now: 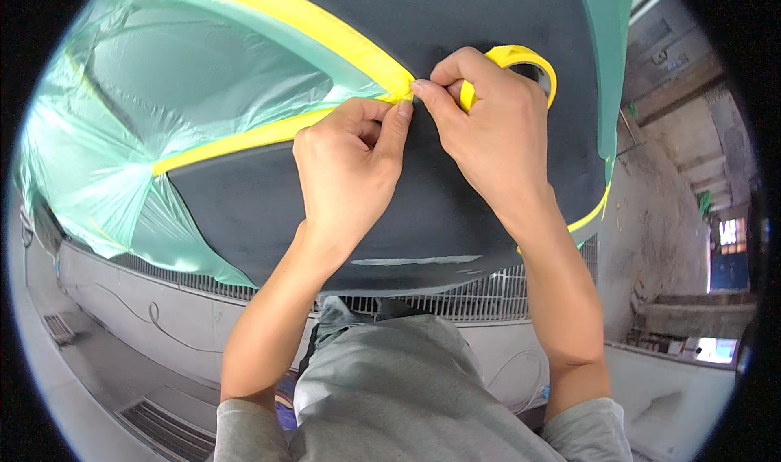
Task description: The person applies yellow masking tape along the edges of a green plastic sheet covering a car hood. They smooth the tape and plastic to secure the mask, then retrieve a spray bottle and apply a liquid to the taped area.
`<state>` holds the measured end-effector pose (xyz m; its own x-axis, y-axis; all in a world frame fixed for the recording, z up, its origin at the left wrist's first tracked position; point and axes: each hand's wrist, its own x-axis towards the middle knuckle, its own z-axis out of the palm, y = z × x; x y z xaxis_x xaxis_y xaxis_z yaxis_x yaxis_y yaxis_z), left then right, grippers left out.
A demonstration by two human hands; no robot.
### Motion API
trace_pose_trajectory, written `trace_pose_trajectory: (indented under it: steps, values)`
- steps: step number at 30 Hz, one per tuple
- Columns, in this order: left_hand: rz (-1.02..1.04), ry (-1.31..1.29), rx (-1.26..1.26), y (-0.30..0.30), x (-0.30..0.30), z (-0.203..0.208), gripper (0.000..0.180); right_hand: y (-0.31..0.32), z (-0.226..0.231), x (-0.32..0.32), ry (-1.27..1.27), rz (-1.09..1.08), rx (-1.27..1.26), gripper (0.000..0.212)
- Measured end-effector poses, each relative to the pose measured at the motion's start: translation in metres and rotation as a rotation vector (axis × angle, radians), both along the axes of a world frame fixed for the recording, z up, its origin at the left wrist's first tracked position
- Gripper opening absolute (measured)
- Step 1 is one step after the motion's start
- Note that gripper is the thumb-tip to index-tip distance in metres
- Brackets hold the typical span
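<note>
My left hand (pixel 350 165) is closed, its thumb and finger pinching the yellow masking tape at the pointed corner where two taped edges meet. A roll of yellow masking tape (pixel 549 84) hangs in my right hand (pixel 500 137), whose thumb and forefinger are pinched together right beside that corner. From the corner, an upper tape strip (pixel 325 28) curves to the upper left, and a lower tape strip (pixel 244 143) runs left and down. Between them stretches translucent green masking film (pixel 220 76). Both hands are over a dark grey car body panel (pixel 455 189).
More green film (pixel 608 71) covers the panel's right side, with a yellow tape edge (pixel 592 211) below. A pale worn streak (pixel 415 260) marks the panel's near edge. Floor grating (pixel 496 295) lies beneath, and a thin hose (pixel 154 315) loops over the floor at left.
</note>
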<state>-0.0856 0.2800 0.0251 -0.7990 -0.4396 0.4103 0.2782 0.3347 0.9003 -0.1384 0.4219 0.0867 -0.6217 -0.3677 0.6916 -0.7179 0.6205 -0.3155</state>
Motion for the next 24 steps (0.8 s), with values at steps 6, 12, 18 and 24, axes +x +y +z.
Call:
trace_pose_trajectory:
  steps: [6,12,18,24]
  values:
    - [0.064,0.066,0.031,0.01,-0.006,-0.007,0.019,-0.001,0.006,-0.003,-0.192,-0.021,-0.011,0.014]
    - [0.109,0.129,-0.072,0.011,-0.004,-0.005,0.019,0.003,0.016,-0.002,-0.174,0.025,0.058,0.015]
    - [0.158,0.157,-0.21,0.013,-0.005,0.0,0.019,0.003,0.021,-0.006,-0.16,0.024,0.094,0.017]
    - [0.174,0.213,-0.36,0.005,-0.007,0.002,0.018,0.004,0.025,-0.007,-0.154,0.015,0.144,0.017]
